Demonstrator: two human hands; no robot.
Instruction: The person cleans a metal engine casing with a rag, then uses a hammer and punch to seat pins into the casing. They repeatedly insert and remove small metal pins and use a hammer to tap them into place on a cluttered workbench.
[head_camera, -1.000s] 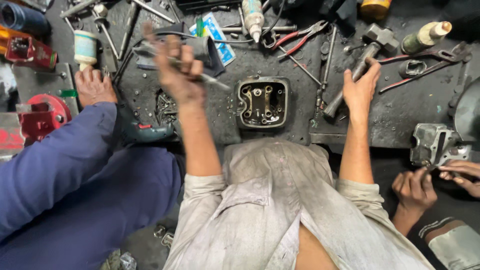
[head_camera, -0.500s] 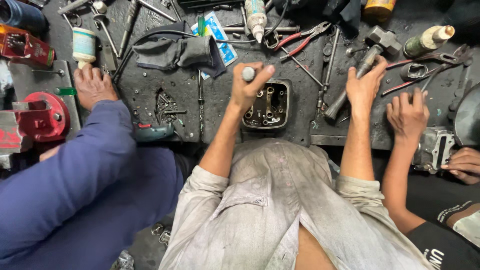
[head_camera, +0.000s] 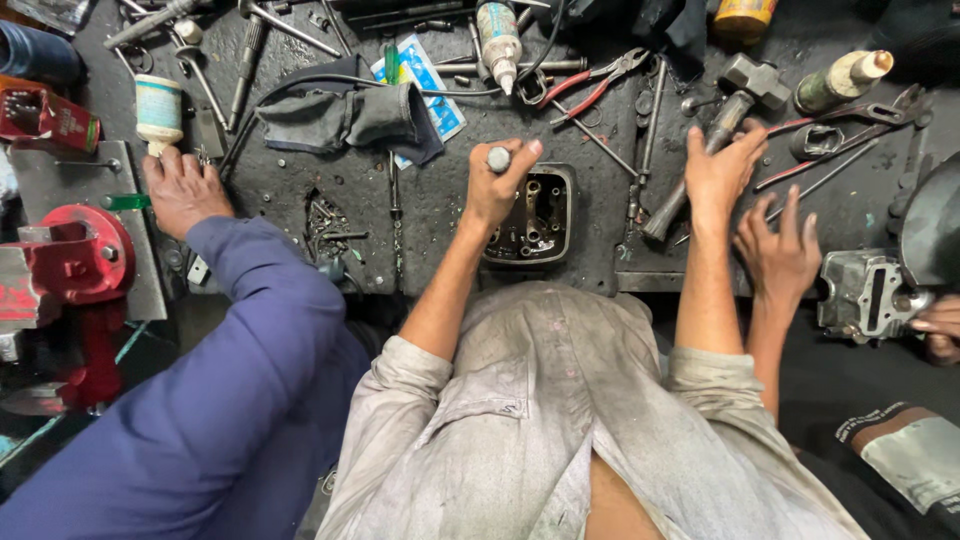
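Note:
My left hand (head_camera: 495, 188) is closed around a tool with a round grey end. It holds the tool upright over a dark metal engine part (head_camera: 540, 215) with several holes, near the bench's front edge. My right hand (head_camera: 718, 168) grips the handle of a hammer (head_camera: 722, 108), which lies slanted on the bench with its head at the far end. Both of my arms come out of grey rolled-up sleeves.
A person in a blue sleeve rests a hand (head_camera: 183, 188) on the bench at left, beside a red vise (head_camera: 70, 262). Another person's hand (head_camera: 780, 250) lies flat next to my right hand, near a grey metal housing (head_camera: 865, 295). Pliers (head_camera: 590, 85), a dark cloth (head_camera: 350, 118), bottles and rods litter the bench.
My left hand has come down from the dark cloth to the engine part, carrying the tool. The person at right has brought a hand up onto the bench beside my right hand.

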